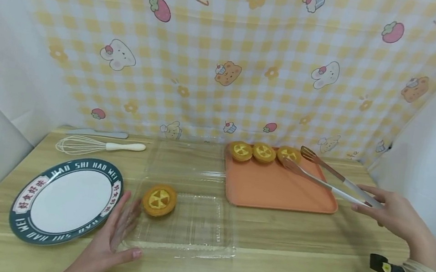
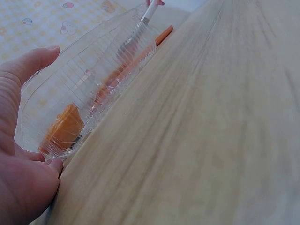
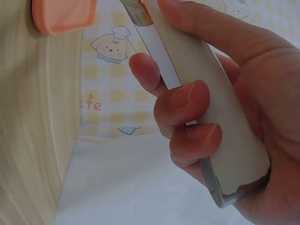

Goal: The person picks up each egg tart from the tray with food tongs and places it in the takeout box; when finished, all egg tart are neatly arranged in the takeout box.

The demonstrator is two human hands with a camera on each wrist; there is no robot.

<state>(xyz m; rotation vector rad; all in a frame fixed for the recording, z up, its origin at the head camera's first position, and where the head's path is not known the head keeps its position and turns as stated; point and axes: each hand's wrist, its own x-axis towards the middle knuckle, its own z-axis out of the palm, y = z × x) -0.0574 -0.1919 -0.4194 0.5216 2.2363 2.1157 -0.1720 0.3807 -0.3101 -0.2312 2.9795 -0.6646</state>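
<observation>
My right hand (image 1: 391, 214) grips a pair of metal tongs (image 1: 319, 181) by the white handles, fingers curled round them in the right wrist view. The tong arms are spread, their tips on either side of the rightmost egg tart (image 1: 289, 153). That tart sits with two others, a middle tart (image 1: 264, 152) and a left tart (image 1: 240, 151), along the orange tray's (image 1: 276, 194) back edge. With extended fingers my left hand (image 1: 107, 236) rests against the left side of a clear plastic box (image 1: 203, 249). One egg tart (image 1: 159, 200) lies inside the box at its left.
The box's clear lid (image 1: 188, 157) is folded back behind it. At left stand a green-rimmed plate (image 1: 68, 203), a white-handled whisk (image 1: 125, 146) and a pale knife (image 1: 98, 132). A checked cloth (image 1: 215, 30) hangs behind the wooden table (image 1: 288, 264).
</observation>
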